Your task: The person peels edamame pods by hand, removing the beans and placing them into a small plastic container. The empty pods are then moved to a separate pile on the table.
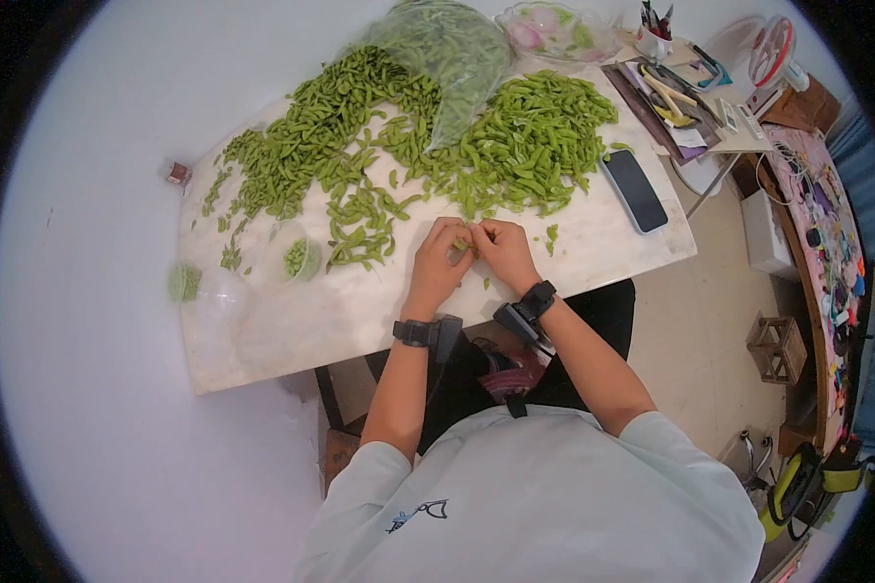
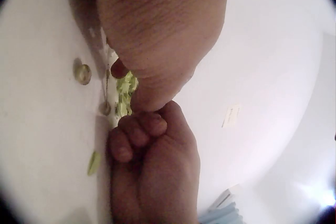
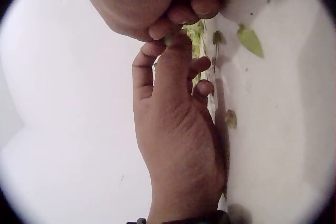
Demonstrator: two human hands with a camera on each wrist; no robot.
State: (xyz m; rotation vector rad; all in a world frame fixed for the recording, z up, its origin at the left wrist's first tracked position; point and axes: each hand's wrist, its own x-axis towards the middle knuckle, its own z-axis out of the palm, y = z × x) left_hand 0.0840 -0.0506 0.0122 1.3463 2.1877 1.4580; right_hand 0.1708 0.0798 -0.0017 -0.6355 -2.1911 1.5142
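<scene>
Both hands meet fingertip to fingertip low over the front part of the table. The left hand [image 1: 439,267] pinches a green soybean pod [image 3: 169,40] between thumb and forefinger; most of it is hidden by the fingers. Against it, the right hand [image 1: 507,255] pinches from the other side, its remaining fingers curled toward the palm in the left wrist view. Just beyond the hands lies a heap of bright green pods [image 1: 540,136]. A loose green piece [image 3: 250,40] and small brownish scraps [image 3: 231,119] lie on the tabletop by the hands.
More pods [image 1: 292,155] spread across the table's left and back, some under a clear plastic bag [image 1: 457,58]. A cup of shelled beans [image 1: 302,259] and another green-filled container [image 1: 183,283] stand left. A phone [image 1: 635,190] lies right; a glass bowl [image 1: 559,34] stands behind.
</scene>
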